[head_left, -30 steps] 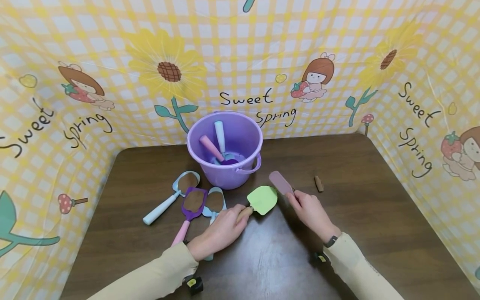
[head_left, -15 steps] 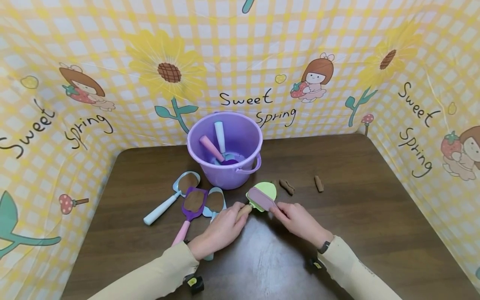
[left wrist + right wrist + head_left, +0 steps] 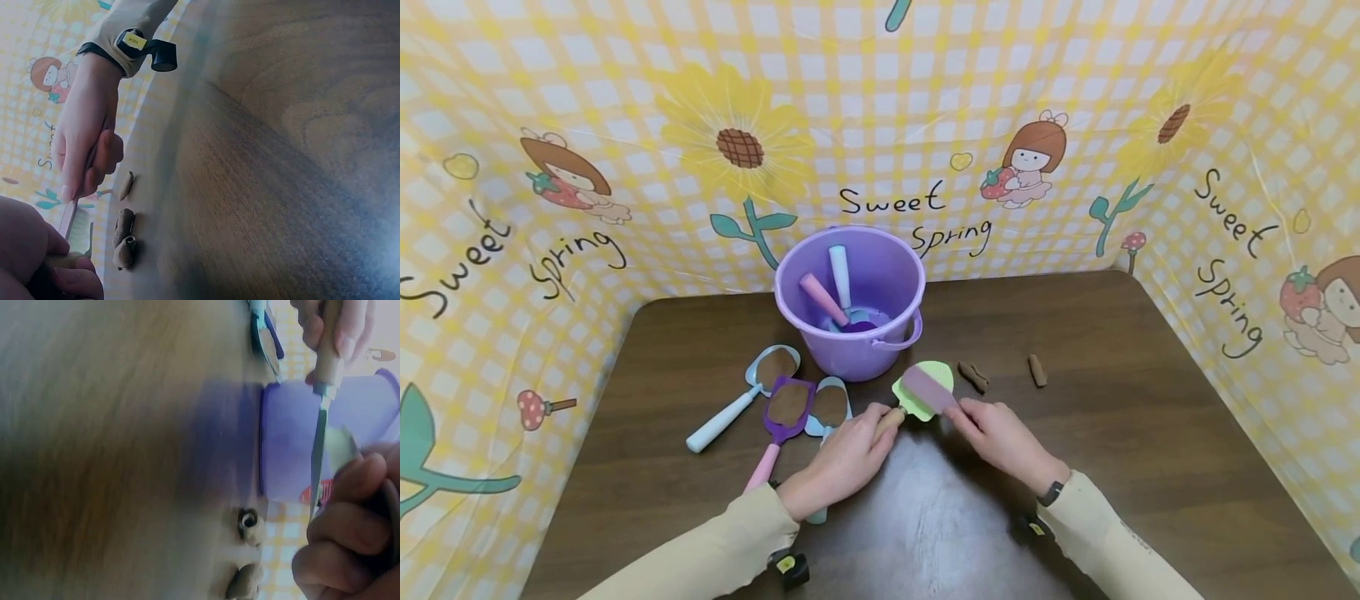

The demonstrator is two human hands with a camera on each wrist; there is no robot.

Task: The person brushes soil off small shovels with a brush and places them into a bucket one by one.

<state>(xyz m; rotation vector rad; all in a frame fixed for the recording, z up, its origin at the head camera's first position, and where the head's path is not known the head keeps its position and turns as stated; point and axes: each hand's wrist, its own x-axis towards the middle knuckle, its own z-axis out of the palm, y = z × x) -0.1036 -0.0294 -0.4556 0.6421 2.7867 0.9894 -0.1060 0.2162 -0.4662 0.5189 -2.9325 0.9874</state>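
Yellow-and-white checked cloth [image 3: 865, 108], printed with sunflowers, cartoon girls and the words "Sweet Spring", rises behind and along both sides of a dark brown wooden table [image 3: 1120, 417].

Near the middle of the frame, the left hand [image 3: 844, 457] grips the wooden handle of a green shovel [image 3: 942, 375], fingers wrapped round it; the right wrist view shows this grip at its upper right. The shovel's head lies just right of centre, pointing to the upper right. Over it slants a mauve scraper [image 3: 928, 390], its near end pinched by the right hand [image 3: 1006, 442], whose other fingers are curled under. Whether scraper and shovel touch, I cannot tell.

Just right of the shovel's head lies a knobbly brown lump [image 3: 973, 377], and farther right a smoother brown stick [image 3: 1037, 370], the two apart on the table.

Left of the left hand are three scoops, each with a brown layer in its head: a pale blue scoop [image 3: 817, 427] partly hidden under the hand and forearm, a purple scoop [image 3: 787, 431] with a pink handle, and another pale blue scoop [image 3: 724, 423] farthest left.

Above them, at the centre, stands an upright purple bucket [image 3: 853, 357]. Inside lean a pale blue handle [image 3: 841, 275] and a pink handle [image 3: 822, 297].

Cream sleeves [image 3: 715, 537] enter from the bottom edge.
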